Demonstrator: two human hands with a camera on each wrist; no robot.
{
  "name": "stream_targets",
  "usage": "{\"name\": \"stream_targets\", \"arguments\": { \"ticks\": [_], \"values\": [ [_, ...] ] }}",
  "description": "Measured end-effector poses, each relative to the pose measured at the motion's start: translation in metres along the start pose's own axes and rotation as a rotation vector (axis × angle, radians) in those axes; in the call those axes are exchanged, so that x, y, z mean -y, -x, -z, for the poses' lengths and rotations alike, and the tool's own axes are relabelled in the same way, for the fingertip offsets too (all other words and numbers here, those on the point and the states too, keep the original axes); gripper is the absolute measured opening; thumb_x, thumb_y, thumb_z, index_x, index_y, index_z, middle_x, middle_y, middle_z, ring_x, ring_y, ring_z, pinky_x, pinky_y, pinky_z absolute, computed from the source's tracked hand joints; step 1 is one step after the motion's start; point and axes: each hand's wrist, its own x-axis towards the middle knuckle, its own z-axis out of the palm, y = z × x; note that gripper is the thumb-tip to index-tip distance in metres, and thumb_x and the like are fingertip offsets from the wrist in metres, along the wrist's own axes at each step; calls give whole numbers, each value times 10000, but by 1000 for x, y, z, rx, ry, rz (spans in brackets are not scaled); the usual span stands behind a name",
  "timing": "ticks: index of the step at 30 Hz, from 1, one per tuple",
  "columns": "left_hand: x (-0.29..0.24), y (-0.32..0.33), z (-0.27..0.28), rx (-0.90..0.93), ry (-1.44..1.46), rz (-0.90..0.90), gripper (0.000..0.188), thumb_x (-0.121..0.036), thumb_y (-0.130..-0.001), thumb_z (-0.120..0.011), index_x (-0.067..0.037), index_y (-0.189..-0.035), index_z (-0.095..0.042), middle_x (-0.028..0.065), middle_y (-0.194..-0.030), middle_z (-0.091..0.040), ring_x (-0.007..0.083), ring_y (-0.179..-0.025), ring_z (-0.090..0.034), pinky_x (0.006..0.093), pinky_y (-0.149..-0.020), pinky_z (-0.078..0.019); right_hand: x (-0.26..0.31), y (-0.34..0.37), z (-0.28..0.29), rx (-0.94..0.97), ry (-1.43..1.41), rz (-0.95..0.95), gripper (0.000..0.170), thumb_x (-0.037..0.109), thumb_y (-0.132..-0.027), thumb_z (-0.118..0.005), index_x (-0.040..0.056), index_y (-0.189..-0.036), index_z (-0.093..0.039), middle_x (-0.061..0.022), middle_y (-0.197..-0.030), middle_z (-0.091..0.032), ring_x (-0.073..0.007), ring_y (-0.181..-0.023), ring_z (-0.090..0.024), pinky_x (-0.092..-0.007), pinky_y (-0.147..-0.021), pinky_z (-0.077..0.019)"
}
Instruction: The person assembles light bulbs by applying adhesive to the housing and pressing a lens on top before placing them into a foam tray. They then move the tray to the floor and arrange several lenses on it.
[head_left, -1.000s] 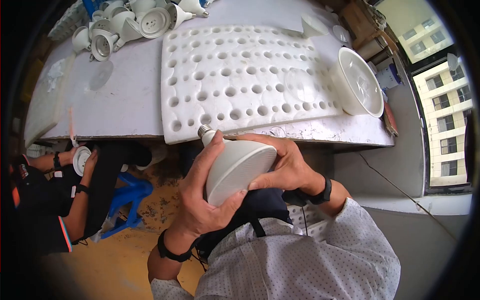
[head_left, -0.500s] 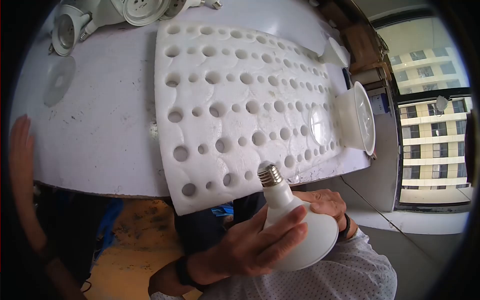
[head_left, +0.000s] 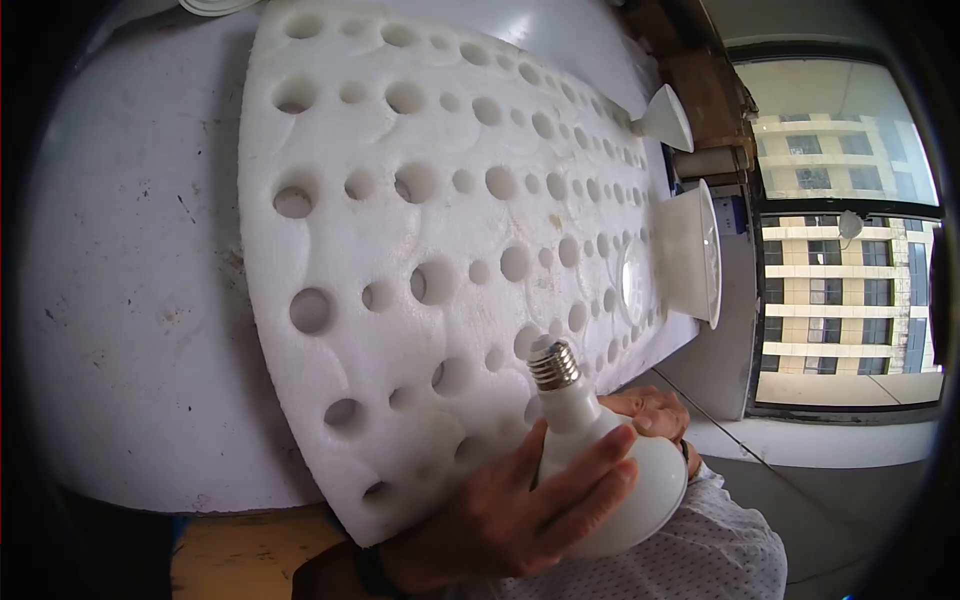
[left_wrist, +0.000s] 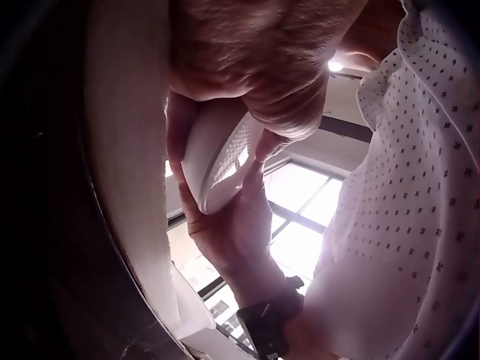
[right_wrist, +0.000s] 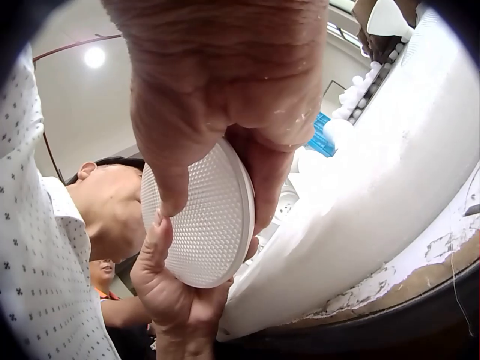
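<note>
the widest free stretch is the bare worktop (head_left: 130,260) left of the foam board (head_left: 450,225), with room to pass low up to the board's thick edge, which makes a step. over the holes the way is open until the right end, where a clear cover (head_left: 632,280) lies and a white bowl (head_left: 685,255) stands; a white cone (head_left: 665,118) blocks farther back. near the front edge, the lamp (head_left: 635,485), gripped by left hand (head_left: 530,508) and right hand (head_left: 650,411), fills the passage.
</note>
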Motion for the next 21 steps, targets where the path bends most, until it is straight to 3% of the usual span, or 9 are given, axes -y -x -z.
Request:
{"name": "stream_targets", "arguments": {
  "ticks": [2, 3, 9, 18, 20, 21],
  "values": [
    [3, -1, 3, 9, -74, 0, 365, -118, -792, -590, -49, -1148, -550, 109, -1235, -563, 343, -789, -651, 299, -581, -559, 3, -4, -3, -40, -12, -41, 478, 214, -773, -554, -66, -1160, -571, -179, -1094, -627, -205, -1003, -601, -287, -911, -440],
    [5, -1, 2, 3, -73, 0, 365, -118, -792, -590, -49, -1148, -550, 109, -1235, -563, 343, -789, -651, 299, -581, -559, 3, -5, -1, -42, -5, -43, 478, 214, -773, -554, -66, -1160, -571, -179, -1094, -627, -205, -1003, -601, -287, -911, -440],
    [3, 2, 1, -18, -82, 48, 382, -97, -782, -577, -33, -1157, -545, 125, -1255, -544, 360, -802, -643, 335, -630, -566, -10, -11, 17, 51, 286, 110, 479, 210, -789, -599, -56, -1184, -554, -218, -1067, -628, -241, -940, -635, -292, -851, -482],
    [3, 5, 3, 23, 25, 181, 579, -108, -658, -631, -8, -1214, -503, 160, -1296, -502, 386, -844, -632, 375, -675, -555, -40, -34, 25, 68, 412, 709, 510, 211, -773, -666, -50, -1193, -541, -217, -1072, -627, -236, -887, -656, -292, -796, -507],
    [6, 2, 6, 62, 58, 174, 469, -125, -729, -684, 32, -1136, -511, 274, -1221, -506, 412, -964, -609, 416, -768, -546, -43, -34, 23, 65, 432, 851, 519, 212, -770, -681, -49, -1195, -538, -216, -1073, -627, -235, -875, -660, -291, -784, -513],
    [6, 0, 6, 69, 54, 167, 469, -125, -729, -684, 32, -1136, -511, 274, -1221, -506, 412, -964, -609, 416, -768, -546, -40, -35, 22, 62, 428, 860, 519, 212, -770, -681, -49, -1195, -538, -216, -1073, -627, -235, -875, -660, -291, -784, -513]
  ]
}}
